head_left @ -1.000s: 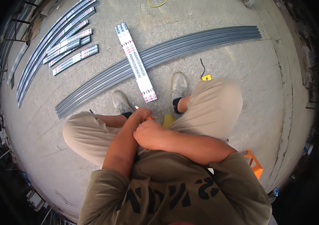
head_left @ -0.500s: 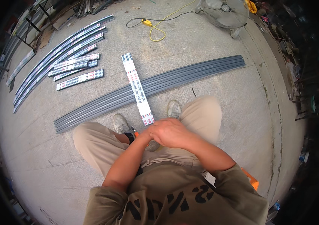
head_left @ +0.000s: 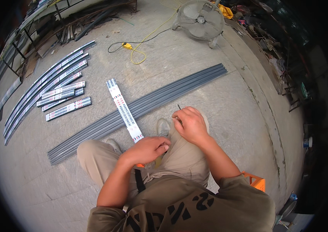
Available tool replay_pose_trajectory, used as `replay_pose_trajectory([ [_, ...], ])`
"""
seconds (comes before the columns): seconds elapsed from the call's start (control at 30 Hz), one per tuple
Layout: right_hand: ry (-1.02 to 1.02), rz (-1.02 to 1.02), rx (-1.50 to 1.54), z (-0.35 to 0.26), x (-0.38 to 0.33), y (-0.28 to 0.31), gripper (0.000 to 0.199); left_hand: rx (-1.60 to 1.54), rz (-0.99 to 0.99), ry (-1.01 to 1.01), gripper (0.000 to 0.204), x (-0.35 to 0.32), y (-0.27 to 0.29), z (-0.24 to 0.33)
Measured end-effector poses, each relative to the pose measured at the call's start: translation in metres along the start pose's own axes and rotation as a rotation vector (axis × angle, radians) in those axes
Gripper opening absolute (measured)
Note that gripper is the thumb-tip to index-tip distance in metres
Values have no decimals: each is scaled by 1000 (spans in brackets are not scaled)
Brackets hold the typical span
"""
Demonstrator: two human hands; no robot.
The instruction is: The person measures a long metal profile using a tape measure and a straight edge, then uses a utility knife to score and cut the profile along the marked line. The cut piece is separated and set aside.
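Note:
A long white-wrapped strip (head_left: 123,110) lies across a row of thin grey bars (head_left: 156,94) on the floor before me. My left hand (head_left: 145,150) is over the strip's near end, back upward, fingers loosely bent and thumb apart. I see nothing in it. An orange-coloured piece (head_left: 140,165) shows just below that hand, most of it hidden. My right hand (head_left: 190,123) is above my right knee, its fingers curled in toward the thumb; whatever they may hold is hidden. Just past its fingertips is a short dark sliver (head_left: 179,106), apparently on the floor.
Several wrapped strips (head_left: 68,108) lie at the left, with longer ones (head_left: 48,87) beyond. A floor fan (head_left: 200,19) stands at the far side, near a yellow cord (head_left: 138,58). An orange box-like thing (head_left: 254,181) is by my right side. Scrap metal lies far left.
My hands, together at the strip's near end before, have come apart: the right moved to the right over the knee, the left stayed near the strip. The whole view has shifted.

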State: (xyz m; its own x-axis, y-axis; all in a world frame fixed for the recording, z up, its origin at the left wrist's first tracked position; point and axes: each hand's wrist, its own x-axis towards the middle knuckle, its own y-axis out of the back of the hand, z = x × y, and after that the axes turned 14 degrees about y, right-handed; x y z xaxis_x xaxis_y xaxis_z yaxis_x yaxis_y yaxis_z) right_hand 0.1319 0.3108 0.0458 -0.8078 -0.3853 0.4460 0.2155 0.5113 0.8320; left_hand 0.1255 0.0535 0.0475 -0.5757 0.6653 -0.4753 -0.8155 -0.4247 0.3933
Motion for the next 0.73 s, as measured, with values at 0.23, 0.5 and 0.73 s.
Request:
replay_pose_trajectory([
  [0.23, 28, 86, -59, -5, -8, -11, 10, 303, 304, 43, 40, -18, 71, -32],
  [0.5, 55, 195, -56, -17, -4, -1, 15, 448, 288, 310, 52, 12, 64, -97],
  [0.73, -27, 677, 436, -34, 61, 87, 36, 381, 287, 186, 57, 12, 70, -90],
])
